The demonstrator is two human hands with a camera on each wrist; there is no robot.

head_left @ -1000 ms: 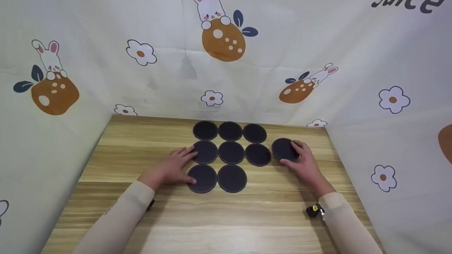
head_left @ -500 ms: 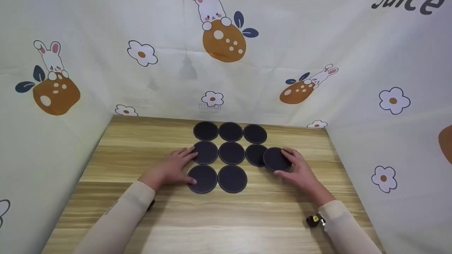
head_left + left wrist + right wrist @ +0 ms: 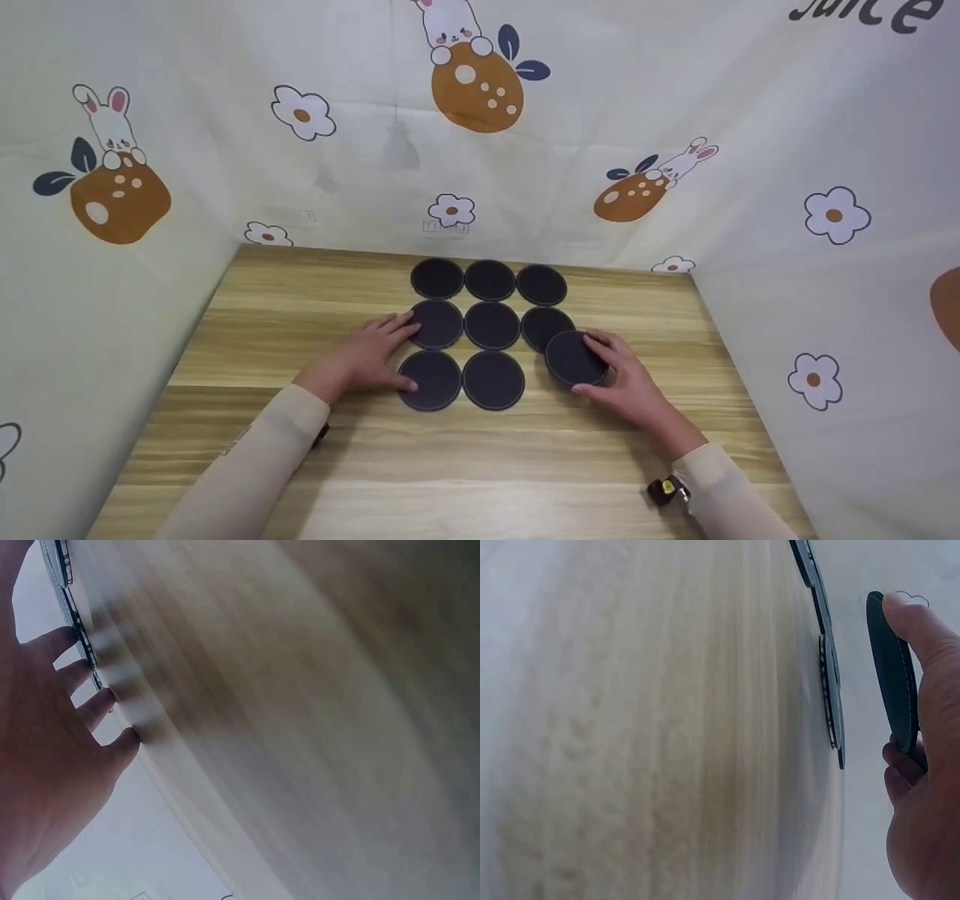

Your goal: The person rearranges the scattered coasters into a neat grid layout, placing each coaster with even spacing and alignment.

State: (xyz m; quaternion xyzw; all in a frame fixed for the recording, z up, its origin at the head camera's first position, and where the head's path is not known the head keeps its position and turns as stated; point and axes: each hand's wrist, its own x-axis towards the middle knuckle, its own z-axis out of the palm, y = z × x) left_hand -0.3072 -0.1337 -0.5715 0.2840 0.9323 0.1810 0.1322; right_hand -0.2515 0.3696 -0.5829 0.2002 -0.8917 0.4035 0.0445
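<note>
My right hand pinches a round black coaster by its right edge, thumb at the front and fingers at the back. In the right wrist view this coaster is held up off the table, apart from the ones lying flat. From the head view it overlaps the right coaster of the middle row. My left hand rests with spread fingers on the left edges of two coasters, the middle-row one and the front-row one. A second front-row coaster lies beside it.
Three more coasters form the back row, with a middle one. The wooden table meets a printed cloth wall at the back and sides. A small black device sits at the right wrist.
My right hand has brought the held coaster left and toward the front, from right of the middle row to over its right coaster's front edge. My left hand stays in place.
</note>
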